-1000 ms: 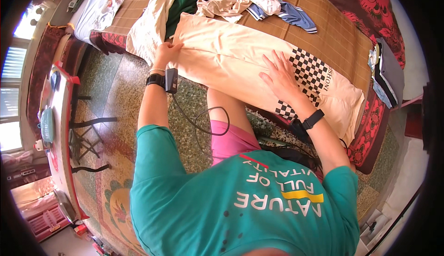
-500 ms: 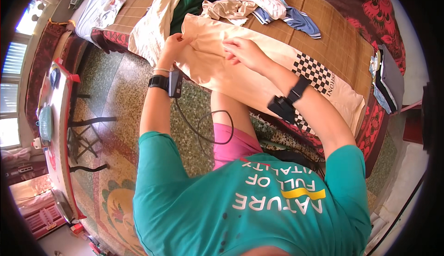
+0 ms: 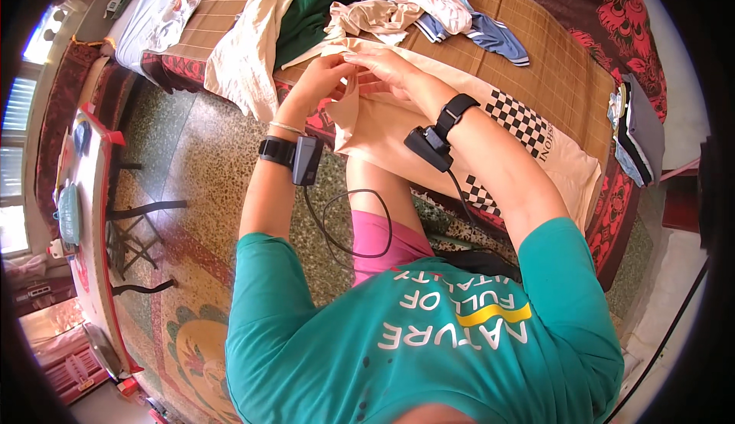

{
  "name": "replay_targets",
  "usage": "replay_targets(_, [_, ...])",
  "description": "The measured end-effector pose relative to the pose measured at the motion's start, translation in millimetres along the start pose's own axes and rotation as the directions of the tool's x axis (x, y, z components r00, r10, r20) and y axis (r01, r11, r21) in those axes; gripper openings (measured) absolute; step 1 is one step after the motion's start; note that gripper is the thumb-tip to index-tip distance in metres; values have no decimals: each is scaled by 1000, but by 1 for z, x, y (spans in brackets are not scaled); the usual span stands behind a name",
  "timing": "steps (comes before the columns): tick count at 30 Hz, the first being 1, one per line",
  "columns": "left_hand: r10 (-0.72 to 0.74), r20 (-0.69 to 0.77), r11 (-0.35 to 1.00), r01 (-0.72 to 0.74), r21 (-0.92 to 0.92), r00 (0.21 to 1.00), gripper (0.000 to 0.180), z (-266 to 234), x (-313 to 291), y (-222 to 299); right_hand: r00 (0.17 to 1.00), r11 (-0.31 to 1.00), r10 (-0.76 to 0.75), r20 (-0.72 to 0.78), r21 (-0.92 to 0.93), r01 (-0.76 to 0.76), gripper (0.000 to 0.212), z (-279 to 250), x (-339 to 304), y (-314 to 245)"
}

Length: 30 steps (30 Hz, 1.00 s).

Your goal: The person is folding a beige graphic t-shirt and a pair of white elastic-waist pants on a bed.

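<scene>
A long cream garment with a black-and-white checkered print (image 3: 452,106) lies across the bed edge and my lap, its far-left end lifted and folded over. My left hand (image 3: 320,86) is closed with curled fingers on that lifted end. Against its fingertips, my right hand (image 3: 387,70) reaches in from the right, fingers bent and closed around the same fabric; part of the grip is hidden. Just beyond the hands lie a crumpled beige cloth (image 3: 375,18) and a dark green garment (image 3: 314,11). To their left, a cream cloth (image 3: 241,68) hangs over the bed edge.
White and blue clothes (image 3: 444,3) lie heaped on the brown mat (image 3: 551,57). A folded stack of clothes (image 3: 639,129) sits at the bed's right end. A table (image 3: 96,217) stands on the left. A cable (image 3: 325,233) loops from my left wrist device.
My left hand has moved right and my right hand slightly up and left, so they now meet. The garment's left end has been drawn inward and folded over.
</scene>
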<state>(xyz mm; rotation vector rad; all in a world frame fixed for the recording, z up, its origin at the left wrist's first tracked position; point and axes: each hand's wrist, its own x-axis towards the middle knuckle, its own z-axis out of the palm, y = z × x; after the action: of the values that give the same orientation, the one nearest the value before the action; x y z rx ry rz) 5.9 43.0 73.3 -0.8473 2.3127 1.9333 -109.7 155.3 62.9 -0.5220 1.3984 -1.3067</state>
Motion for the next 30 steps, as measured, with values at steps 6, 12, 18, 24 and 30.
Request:
replay_targets(6, [18,128,920,34,-391,992,30,-4,0,-17,995,998,48,-86,-44,-52,22,0,13,10])
replay_targets(12, [22,153,861,59,-504,988,38,2,-11,-16,992,934,-46,-121,-357,-1,27,-5,33,28])
replay_targets(18, [297,-237,939,-327,-101,925,23,47,-57,-13,948,842,-207,-241,-538,47,36,-5,53,32])
replay_targets(24, [240,14,814,-194,-548,971,10,137,-65,-31,914,776,-365,-174,-600,196,30,7,41,20])
replay_targets(30, [230,-447,657,-477,-584,864,9,163,-46,-40,949,963,-263,-175,-105,247,25,-2,18,9])
